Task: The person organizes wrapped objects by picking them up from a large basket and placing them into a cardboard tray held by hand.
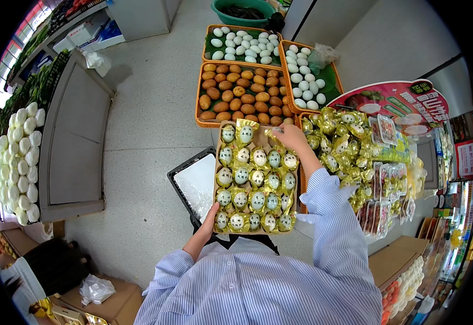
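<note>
A cardboard egg tray (296,203) in front of me holds rows of pale eggs (258,200) in gold and clear wrappers, with printed writing on them. My left hand (209,219) grips the tray's lower left edge. Over the tray's top right part is my right hand (292,137), its fingers closed on a gold-wrapped egg (275,132) that is mostly hidden. Beside the right hand, a basket holds a heap of gold-wrapped eggs (342,144).
Beyond the tray stand wicker baskets of brown eggs (236,92) and pale eggs (242,42). A black crate (179,183) lies left of the tray. Packaged food (389,178) is at the right. A person (41,268) is at the lower left, near a grey cabinet (75,138).
</note>
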`<state>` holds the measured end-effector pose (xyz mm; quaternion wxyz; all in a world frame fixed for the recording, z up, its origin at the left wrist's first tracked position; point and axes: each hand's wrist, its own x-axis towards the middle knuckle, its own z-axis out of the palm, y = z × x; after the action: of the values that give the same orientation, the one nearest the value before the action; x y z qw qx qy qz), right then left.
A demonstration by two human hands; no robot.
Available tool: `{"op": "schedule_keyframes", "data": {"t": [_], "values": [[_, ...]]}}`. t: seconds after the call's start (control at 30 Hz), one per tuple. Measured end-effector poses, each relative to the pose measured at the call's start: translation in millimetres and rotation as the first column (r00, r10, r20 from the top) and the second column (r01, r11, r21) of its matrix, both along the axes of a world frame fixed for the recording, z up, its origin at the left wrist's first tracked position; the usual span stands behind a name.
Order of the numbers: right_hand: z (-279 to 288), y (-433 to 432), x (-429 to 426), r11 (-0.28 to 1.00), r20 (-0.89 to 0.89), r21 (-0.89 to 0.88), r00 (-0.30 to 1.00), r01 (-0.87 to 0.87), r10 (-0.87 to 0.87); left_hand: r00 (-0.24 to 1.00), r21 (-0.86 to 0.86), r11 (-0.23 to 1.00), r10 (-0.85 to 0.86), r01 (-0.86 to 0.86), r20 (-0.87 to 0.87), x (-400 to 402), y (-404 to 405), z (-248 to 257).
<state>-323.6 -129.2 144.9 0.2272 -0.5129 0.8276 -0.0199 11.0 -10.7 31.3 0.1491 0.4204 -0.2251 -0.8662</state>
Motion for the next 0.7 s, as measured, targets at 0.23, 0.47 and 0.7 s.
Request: {"op": "schedule_keyframes", "data": {"t": [0.23, 0.47, 0.7], "values": [[-31.6, 4.9, 1.7, 0.976, -0.058, -0.138, 0.982, 0.171, -0.180, 1.000, 0.011, 1.000, -0.003, 0.003, 0.001, -1.0, -0.5, -5.0], [-32.1, -19.2, -8.5, 0.988, -0.086, 0.138, 0.994, 0.072, -0.061, 0.999, 0.014, 1.000, 0.002, -0.003, 0.033, -0.5, -0.3, -2.4], [-35.4, -27.4, 7.2, 0.982, -0.229, 0.186, 0.971, -0.029, 0.072, 0.999, -0.002, 1.000, 0.023, -0.023, 0.028, -0.4, 0.7, -3.3]]}}
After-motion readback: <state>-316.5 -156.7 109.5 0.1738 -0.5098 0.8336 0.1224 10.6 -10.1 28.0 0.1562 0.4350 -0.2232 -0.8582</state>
